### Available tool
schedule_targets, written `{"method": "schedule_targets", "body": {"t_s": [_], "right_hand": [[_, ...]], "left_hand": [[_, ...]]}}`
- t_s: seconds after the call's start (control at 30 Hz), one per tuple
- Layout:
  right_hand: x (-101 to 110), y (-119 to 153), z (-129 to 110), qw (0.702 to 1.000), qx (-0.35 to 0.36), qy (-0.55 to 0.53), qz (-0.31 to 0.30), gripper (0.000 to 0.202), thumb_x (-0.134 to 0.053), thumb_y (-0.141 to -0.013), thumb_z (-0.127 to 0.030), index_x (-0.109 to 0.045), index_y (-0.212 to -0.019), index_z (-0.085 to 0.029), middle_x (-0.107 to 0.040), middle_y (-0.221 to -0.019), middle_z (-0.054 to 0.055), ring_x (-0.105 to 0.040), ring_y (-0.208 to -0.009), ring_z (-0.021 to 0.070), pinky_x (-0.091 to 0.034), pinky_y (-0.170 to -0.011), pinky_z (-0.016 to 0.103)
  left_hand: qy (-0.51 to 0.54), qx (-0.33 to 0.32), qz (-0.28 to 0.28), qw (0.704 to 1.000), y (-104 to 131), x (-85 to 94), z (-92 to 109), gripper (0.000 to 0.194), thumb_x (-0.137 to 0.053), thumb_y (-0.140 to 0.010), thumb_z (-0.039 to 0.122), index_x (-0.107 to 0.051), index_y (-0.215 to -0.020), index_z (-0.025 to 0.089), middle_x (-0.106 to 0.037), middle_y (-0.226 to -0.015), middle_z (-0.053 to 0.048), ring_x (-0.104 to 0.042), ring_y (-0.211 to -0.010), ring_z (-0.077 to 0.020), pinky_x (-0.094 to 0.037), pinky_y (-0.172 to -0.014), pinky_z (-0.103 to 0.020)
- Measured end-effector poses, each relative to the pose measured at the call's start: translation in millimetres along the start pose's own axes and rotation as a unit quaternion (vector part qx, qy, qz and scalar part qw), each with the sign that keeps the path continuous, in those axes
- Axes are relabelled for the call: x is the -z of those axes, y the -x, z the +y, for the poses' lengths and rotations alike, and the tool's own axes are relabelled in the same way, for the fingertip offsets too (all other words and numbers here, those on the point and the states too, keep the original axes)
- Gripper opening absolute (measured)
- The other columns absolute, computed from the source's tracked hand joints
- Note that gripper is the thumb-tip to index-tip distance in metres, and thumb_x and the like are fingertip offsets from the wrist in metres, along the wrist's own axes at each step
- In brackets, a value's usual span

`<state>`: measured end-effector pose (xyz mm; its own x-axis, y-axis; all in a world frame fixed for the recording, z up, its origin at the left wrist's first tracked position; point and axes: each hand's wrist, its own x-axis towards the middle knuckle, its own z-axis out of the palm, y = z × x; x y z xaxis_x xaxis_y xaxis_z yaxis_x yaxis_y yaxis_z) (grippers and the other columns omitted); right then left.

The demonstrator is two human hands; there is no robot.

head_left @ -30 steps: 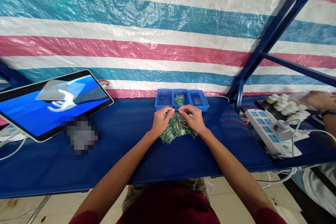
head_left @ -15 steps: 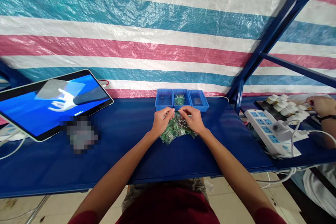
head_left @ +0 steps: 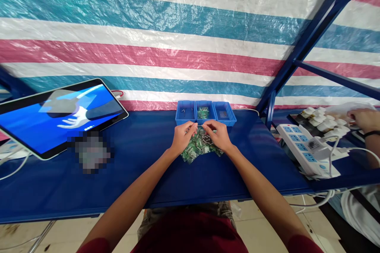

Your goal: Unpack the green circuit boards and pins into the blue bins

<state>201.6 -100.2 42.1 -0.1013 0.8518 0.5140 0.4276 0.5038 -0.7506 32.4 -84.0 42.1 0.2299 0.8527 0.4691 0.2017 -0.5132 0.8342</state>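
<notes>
Both hands are pinched together just in front of the blue bins. My left hand is closed at the fingertips, and my right hand is pinched the same way facing it. A tiny pale sliver shows between the two sets of fingertips, too small to name. Beneath them lies a pile of small green circuit boards with silvery pin-like metal pieces, partly covered by my hands. Right behind stand three joined blue bins: the left bin holds a few small metal pieces, the middle bin green boards, the right bin some dark flat pieces.
A tablet screen leans at the left, with a blurred-out object before it. To the right are a white power strip, several white plugs and a co-worker's hand. A blue frame post rises behind the blue table.
My hands stay in almost the same place, still pinched together. The picture on the tablet screen has changed, and the co-worker's hand at the right has shifted slightly.
</notes>
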Motion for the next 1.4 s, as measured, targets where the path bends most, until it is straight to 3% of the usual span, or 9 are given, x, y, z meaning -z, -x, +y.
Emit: {"method": "schedule_targets", "body": {"t_s": [0.2,0.33,0.43,0.67,0.77,0.9,1.0,1.27,1.4], "right_hand": [[0,0,-1,1.0,0.007,0.004,0.0,0.033,-0.049,-0.091,-0.047,-0.064,-0.081,-0.02,-0.065,-0.073,0.004,-0.059,-0.058,0.0158,-0.049,-0.06,0.029],[1,0,-2,1.0,0.005,0.015,0.001,0.034,-0.047,-0.091,-0.048,-0.064,-0.08,-0.02,-0.064,-0.068,0.003,-0.058,-0.057,0.0159,-0.048,-0.06,0.029],[1,0,-1,1.0,0.002,0.012,0.001,0.036,-0.046,-0.092,-0.048,-0.063,-0.077,-0.02,-0.062,-0.063,0.002,-0.058,-0.056,0.0158,-0.048,-0.059,0.029],[-1,1,-1,0.999,-0.016,-0.027,-0.014,0.038,-0.044,-0.092,-0.05,-0.059,-0.073,-0.021,-0.06,-0.061,0.001,-0.058,-0.055,0.0159,-0.046,-0.058,0.028],[-2,1,-1,1.0,-0.016,-0.018,-0.018,0.039,-0.044,-0.092,-0.05,-0.06,-0.072,-0.021,-0.06,-0.061,0.001,-0.058,-0.055,0.0159,-0.046,-0.058,0.028],[-3,1,0,1.0,-0.023,-0.011,-0.013,0.038,-0.043,-0.092,-0.05,-0.062,-0.076,-0.021,-0.06,-0.063,0.001,-0.058,-0.055,0.0158,-0.045,-0.057,0.027],[-3,1,0,1.0,-0.016,-0.005,-0.01,0.037,-0.043,-0.093,-0.046,-0.062,-0.075,-0.02,-0.06,-0.063,0.001,-0.058,-0.054,0.0155,-0.045,-0.057,0.027],[-1,0,0,1.0,-0.022,-0.008,0.012,0.037,-0.043,-0.093,-0.047,-0.064,-0.08,-0.019,-0.061,-0.064,0.002,-0.059,-0.055,0.0151,-0.047,-0.057,0.027],[-1,0,2,0.999,-0.027,-0.011,0.036,0.036,-0.044,-0.092,-0.046,-0.065,-0.082,-0.018,-0.061,-0.065,0.001,-0.058,-0.053,0.0141,-0.047,-0.056,0.026]], "left_hand": [[-0.004,-0.003,0.002,1.0,0,0.2,-6,0.031,-0.053,-0.089,0.042,-0.064,-0.076,0.016,-0.061,-0.06,0.001,-0.055,-0.05,-0.0106,-0.045,-0.05,-0.021],[-0.006,-0.014,0.015,1.0,0,-0.7,-9,0.025,-0.06,-0.085,0.041,-0.069,-0.089,0.018,-0.068,-0.073,-0.003,-0.06,-0.055,-0.0121,-0.047,-0.05,-0.022],[0.04,-0.002,0.029,0.999,-1,-2.3,-9,0.025,-0.066,-0.08,0.04,-0.07,-0.09,0.017,-0.071,-0.078,-0.005,-0.062,-0.057,-0.0135,-0.049,-0.05,-0.023],[0.168,0.072,0.023,0.983,-4,-5.5,-7,0.025,-0.075,-0.071,0.037,-0.07,-0.08,0.015,-0.067,-0.065,-0.003,-0.062,-0.058,-0.0155,-0.052,-0.053,-0.027],[0.157,0.071,0.018,0.985,-4,-6.8,-9,0.026,-0.073,-0.072,0.039,-0.067,-0.079,0.014,-0.066,-0.067,-0.003,-0.063,-0.061,-0.0158,-0.052,-0.055,-0.027],[0.169,0.05,0.034,0.984,-4,-6.9,-13,0.029,-0.066,-0.079,0.044,-0.057,-0.078,0.016,-0.069,-0.088,-0.007,-0.065,-0.075,-0.0173,-0.053,-0.06,-0.028],[0.193,0.045,0.023,0.98,-4,-5.9,-12,0.029,-0.06,-0.084,0.044,-0.049,-0.081,0.018,-0.069,-0.084,-0.006,-0.065,-0.07,-0.0158,-0.052,-0.061,-0.028],[0.055,0.024,0.037,0.998,-1,-1.4,-8,0.034,-0.055,-0.088,0.044,-0.064,-0.109,0.018,-0.057,-0.069,0.001,-0.043,-0.048,-0.0078,-0.036,-0.046,-0.021],[0.002,0.006,0.043,0.999,0,-1.4,-8,0.029,-0.059,-0.086,0.043,-0.072,-0.094,0.018,-0.062,-0.071,-0.002,-0.047,-0.053,-0.0095,-0.036,-0.049,-0.022]]}}
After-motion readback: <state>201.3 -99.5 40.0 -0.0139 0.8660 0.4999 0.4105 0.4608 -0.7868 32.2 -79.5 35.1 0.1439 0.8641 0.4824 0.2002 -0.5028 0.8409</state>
